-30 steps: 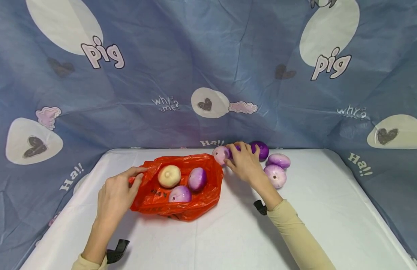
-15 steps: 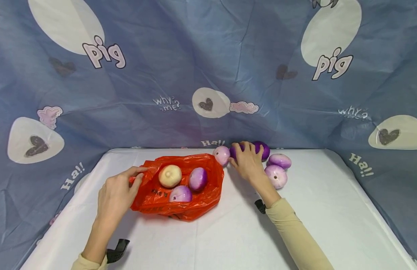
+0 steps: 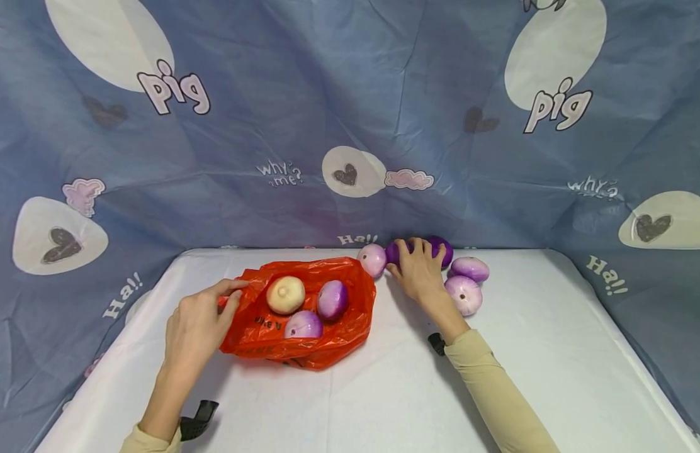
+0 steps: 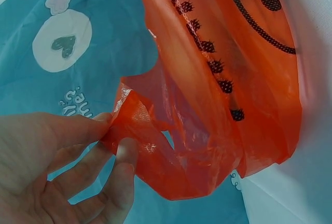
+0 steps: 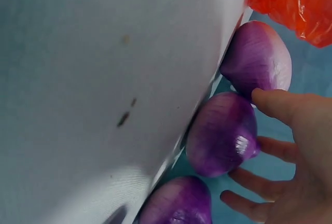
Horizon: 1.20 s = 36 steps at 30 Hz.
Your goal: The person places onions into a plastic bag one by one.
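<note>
On the left, my left hand [image 3: 197,324] pinches the rim of a red plastic bag [image 3: 327,349] between thumb and fingers; the left wrist view shows the thin film [image 4: 171,177] folded at the fingertips. Inside the bag lie a pale yellow onion [image 3: 285,296] and two purple onions, one upright [image 3: 332,301] and one lower [image 3: 303,325]. My right hand [image 3: 422,277] reaches over a dark purple onion [image 5: 222,133] at the back, fingers spread and slightly bent around it. Its thumb lies near the gap beside a lighter onion [image 5: 259,58].
A pinkish onion [image 3: 372,260] sits between the bag and the right hand. Another dark onion [image 3: 442,251] is partly behind that hand. Two light purple onions [image 3: 463,296] lie to its right. A blue printed cloth [image 3: 304,214] hangs behind the white table [image 3: 384,402].
My right hand has shifted slightly right, away from the pinkish onion, and more of the dark onion beside it shows. The left hand and bag have stayed in place.
</note>
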{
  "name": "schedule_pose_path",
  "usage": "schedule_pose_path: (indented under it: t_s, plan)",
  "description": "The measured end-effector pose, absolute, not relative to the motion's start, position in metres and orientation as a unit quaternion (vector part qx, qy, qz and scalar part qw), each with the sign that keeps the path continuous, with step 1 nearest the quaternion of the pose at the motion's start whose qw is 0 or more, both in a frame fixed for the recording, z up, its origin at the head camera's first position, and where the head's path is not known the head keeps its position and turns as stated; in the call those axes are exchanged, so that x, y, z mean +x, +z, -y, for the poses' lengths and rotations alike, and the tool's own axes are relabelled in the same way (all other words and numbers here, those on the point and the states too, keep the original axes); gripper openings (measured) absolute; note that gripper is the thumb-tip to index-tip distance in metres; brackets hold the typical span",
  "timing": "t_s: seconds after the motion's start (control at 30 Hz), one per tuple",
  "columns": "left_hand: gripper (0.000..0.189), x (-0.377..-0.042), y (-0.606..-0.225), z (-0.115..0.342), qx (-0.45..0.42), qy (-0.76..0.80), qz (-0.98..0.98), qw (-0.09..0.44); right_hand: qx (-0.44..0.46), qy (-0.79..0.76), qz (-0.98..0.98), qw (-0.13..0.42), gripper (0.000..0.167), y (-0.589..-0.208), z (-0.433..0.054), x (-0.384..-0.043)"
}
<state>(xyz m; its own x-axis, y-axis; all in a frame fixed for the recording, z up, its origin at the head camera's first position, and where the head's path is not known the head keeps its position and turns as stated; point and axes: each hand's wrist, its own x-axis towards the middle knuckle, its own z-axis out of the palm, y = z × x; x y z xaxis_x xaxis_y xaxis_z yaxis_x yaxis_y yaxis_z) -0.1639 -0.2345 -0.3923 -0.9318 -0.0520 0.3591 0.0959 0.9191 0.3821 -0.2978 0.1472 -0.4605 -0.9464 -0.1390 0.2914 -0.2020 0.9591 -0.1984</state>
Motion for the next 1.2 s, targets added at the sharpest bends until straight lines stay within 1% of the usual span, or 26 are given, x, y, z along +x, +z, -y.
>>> schedule_pose_path:
  t_s: [0.27,0.43,0.53,0.9,1.2]
  plan:
    - [0.024,-0.1645,-0.3924,0.2335,-0.013,-0.201,0.962,0.186,0.08,0.107,0.982,0.13,0.06,-0.463,-0.1482,-0.3015]
    - [0.024,-0.1642,-0.3915,0.2343,-0.014,-0.201,0.962,0.185,0.07,0.104,0.986,0.112,0.063,-0.4634,-0.1489,-0.3025]
    - [0.024,-0.164,-0.3915,0.2346,-0.014,-0.202,0.962,0.185,0.07,0.102,0.987,0.102,0.063,-0.4632,-0.1491,-0.3025]
    - [0.023,-0.163,-0.3927,0.2351,-0.018,-0.205,0.961,0.187,0.084,0.096,0.987,0.101,0.06,-0.463,-0.1499,-0.3002]
    - [0.023,-0.163,-0.3922,0.2347,-0.02,-0.204,0.961,0.187,0.088,0.086,0.989,0.082,0.062,-0.462,-0.1504,-0.3002]
